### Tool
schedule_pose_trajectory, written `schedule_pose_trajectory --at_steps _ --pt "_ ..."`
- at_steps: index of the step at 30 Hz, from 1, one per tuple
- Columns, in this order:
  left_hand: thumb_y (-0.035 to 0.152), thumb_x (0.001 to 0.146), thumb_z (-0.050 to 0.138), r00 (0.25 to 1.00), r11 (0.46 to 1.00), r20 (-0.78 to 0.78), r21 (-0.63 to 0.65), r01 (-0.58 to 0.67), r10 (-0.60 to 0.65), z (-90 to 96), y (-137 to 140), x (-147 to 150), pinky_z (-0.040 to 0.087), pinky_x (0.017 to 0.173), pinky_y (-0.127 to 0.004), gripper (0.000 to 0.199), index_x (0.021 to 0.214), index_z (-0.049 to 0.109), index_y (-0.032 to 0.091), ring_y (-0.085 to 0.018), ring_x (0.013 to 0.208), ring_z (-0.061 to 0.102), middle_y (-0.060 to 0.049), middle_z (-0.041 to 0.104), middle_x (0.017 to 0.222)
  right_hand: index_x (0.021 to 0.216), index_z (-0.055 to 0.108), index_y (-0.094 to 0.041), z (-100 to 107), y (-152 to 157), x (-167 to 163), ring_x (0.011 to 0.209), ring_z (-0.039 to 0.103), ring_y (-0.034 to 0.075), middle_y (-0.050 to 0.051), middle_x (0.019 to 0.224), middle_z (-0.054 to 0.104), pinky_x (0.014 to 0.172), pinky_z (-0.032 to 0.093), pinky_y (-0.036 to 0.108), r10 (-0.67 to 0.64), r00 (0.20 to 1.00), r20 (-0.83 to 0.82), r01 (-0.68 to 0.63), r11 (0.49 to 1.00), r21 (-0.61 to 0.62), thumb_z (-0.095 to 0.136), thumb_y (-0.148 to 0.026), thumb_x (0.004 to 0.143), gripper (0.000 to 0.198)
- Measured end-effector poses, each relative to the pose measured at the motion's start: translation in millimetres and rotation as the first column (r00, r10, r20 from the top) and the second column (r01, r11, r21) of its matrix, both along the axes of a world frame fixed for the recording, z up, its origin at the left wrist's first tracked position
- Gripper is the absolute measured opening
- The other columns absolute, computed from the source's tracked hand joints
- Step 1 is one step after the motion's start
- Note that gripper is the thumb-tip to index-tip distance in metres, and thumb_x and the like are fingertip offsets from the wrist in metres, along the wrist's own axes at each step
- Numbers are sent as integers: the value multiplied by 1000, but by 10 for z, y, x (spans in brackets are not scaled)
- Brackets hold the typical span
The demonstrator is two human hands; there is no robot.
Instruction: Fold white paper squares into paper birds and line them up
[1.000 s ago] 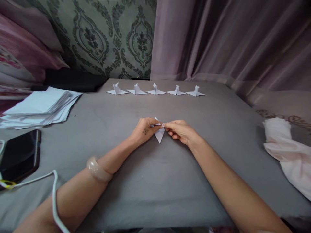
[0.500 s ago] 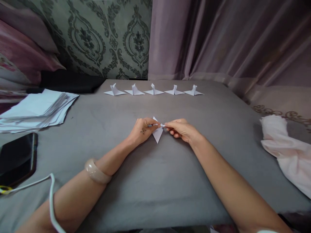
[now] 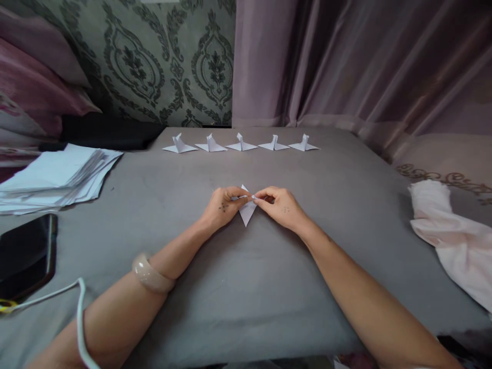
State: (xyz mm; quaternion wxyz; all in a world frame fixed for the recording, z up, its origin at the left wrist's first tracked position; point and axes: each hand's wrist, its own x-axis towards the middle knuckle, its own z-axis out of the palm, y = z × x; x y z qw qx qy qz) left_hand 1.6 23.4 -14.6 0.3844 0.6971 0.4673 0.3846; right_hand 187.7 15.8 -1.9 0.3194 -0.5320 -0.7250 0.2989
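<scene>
Paper piece (image 3: 246, 214), small, white and folded, is mid-worktop (image 3: 246, 287), with one pointed end aimed back toward the person. Both hands are pinched down narrow on it: left hand (image 3: 224, 207) has it between thumb and fingers, right hand (image 3: 282, 206) grips the little tip right next to that. Forearms angle in from the lower corners, so it's basically a V. Compared with half a second ago, the right hand has rolled over, showing dots on its back, and sits closer to the left, which looks about the same. Five folded paper shapes (image 3: 241, 144) line up behind.
</scene>
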Motion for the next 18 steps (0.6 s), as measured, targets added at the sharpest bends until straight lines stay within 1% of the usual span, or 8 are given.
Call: schedule_pose_trajectory --at_steps 5,9,12,15,18 --pt "33 83 63 1000 1000 7 29 8 -8 -21 12 4 48 69 -25 18 83 75 18 -17 79 66 -4 74 83 85 72 -22 -28 14 13 77 61 14 1 87 70 74 44 28 0 1000 26 -2 999 44 62 -27 84 12" --pt "30 82 62 999 995 -36 95 1 2 -26 28 19 48 74 -27 16 81 74 19 -18 81 66 -4 74 85 80 70 -22 -45 10 -8 78 61 14 1 86 68 73 43 28 -3 998 56 -2 996 84 61 -24 84 11" --pt "29 83 60 997 992 -75 121 -25 35 -24 30 21 47 76 -28 16 80 73 20 -18 82 65 -4 73 85 79 69 -23 -47 10 -41 79 60 14 1 87 67 76 43 28 -19 996 91 8 993 120 59 -23 85 12" --pt "33 82 61 980 990 -179 126 -65 87 -15 16 6 47 78 -30 16 88 71 21 -19 83 64 -4 72 88 84 71 -24 -71 35 -52 82 61 15 1 91 68 79 44 29 -12 996 92 -2 990 143 57 -23 88 14" --pt "35 77 69 919 982 -367 166 -89 146 11 -3 -8 43 84 -36 25 98 68 22 -23 91 61 -5 70 95 103 70 -26 -116 69 -29 85 62 16 3 100 69 77 46 29 -27 998 52 19 988 153 55 -21 88 22"
